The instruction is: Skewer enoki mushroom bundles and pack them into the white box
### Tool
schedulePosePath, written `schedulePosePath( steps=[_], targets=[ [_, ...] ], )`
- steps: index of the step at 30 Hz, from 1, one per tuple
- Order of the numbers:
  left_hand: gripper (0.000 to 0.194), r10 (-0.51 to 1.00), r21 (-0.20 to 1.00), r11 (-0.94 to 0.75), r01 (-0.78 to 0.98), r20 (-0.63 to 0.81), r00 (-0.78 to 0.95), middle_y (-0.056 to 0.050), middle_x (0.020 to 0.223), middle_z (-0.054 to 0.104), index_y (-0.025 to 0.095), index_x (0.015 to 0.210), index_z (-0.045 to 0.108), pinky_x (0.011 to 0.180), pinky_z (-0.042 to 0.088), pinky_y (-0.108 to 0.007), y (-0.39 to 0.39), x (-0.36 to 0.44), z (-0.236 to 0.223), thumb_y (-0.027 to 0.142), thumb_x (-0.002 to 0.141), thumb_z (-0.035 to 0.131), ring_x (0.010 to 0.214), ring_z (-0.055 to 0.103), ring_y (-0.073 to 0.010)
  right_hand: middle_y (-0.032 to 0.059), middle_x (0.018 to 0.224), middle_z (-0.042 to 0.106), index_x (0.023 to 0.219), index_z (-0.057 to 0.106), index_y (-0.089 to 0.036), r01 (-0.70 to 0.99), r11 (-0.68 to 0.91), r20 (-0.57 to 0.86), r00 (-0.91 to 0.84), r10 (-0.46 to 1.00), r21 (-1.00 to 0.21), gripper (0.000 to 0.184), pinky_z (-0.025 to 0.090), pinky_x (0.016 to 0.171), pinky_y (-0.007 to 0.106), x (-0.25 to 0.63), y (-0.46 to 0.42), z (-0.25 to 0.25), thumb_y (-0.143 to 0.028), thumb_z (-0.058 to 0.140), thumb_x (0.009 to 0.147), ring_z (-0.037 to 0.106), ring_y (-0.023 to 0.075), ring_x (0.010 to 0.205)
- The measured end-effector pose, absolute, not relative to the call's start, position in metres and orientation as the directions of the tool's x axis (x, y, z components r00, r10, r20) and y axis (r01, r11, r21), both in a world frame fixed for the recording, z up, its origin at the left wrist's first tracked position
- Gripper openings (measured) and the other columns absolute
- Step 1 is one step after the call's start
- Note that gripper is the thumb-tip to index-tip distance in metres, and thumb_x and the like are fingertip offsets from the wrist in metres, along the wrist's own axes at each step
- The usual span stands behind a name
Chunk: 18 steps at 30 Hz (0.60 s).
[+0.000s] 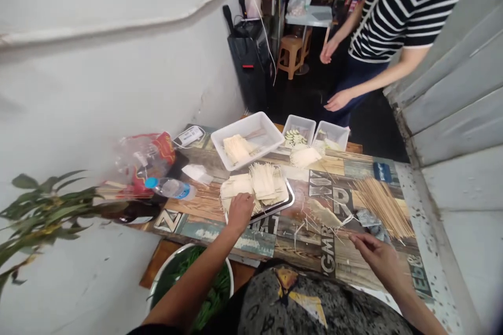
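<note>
My left hand rests on pale, flat sheets that look like tofu skin, stacked in a metal-rimmed tray. Its fingers lie over the near edge of the stack; the fingertips are partly hidden. Fringed bundles resembling enoki mushrooms sit on the sheets beside it. At the right, my right hand has thumb and forefinger pinched together at what looks like the end of a thin skewer. A pale folded piece lies in line with it, just left of the fingertips. Thin white strands are scattered around that piece.
Behind the tray stands a white bin with pale bundles, beside two small tubs. Bamboo skewers lie at right; a water bottle at left. A green-filled basin is below. Across the table stands a person in stripes.
</note>
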State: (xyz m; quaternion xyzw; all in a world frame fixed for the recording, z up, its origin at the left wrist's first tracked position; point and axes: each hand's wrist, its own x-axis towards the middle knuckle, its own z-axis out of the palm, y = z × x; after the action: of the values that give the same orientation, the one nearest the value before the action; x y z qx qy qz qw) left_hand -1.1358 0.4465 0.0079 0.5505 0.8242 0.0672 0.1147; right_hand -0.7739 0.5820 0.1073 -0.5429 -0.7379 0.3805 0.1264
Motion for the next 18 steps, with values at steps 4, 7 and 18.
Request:
schedulePosePath(
  steps=[4,7,18],
  targets=[
    [0.022,0.914,0.140,0.397,0.907,-0.151,-0.377,-0.011,0.104,0.062,0.019,0.108,0.062,0.085,0.036,-0.041,0.455,-1.136,-0.001,0.023,0.090,0.051,0.102,0.050,-0.0280,0.0034,0.067,0.071,0.071,0.074,-0.022,0.705,-0.037,-0.294,-0.247,0.923,-0.708,0.043,0.053,0.055,0.029,-0.743,0.572,0.083,-0.064,0.063,0.069,0.065,0.0223,0.062],
    [0.023,0.911,0.081,0.392,0.916,-0.173,-0.375,-0.012,0.107,0.061,0.018,0.109,0.060,0.087,0.036,-0.040,0.460,-1.137,-0.004,0.025,0.090,0.050,0.102,0.050,-0.0280,0.0036,0.066,0.070,0.073,0.074,-0.021,0.683,-0.169,-0.349,-0.134,0.927,-0.711,0.042,0.052,0.052,0.027,-0.717,0.564,0.071,-0.063,0.066,0.067,0.064,0.0215,0.060],
    [0.013,0.896,0.039,0.357,0.933,-0.299,-0.330,-0.012,0.099,0.060,0.016,0.092,0.063,0.087,0.038,-0.041,0.485,-1.149,0.008,0.025,0.088,0.054,0.105,0.051,-0.0293,-0.0006,0.055,0.059,0.070,0.072,-0.020,0.483,-0.428,-0.557,-0.160,0.815,-0.764,0.033,0.036,0.044,0.023,-0.737,0.596,0.082,-0.052,0.076,0.062,0.049,0.0131,0.049]
  ],
)
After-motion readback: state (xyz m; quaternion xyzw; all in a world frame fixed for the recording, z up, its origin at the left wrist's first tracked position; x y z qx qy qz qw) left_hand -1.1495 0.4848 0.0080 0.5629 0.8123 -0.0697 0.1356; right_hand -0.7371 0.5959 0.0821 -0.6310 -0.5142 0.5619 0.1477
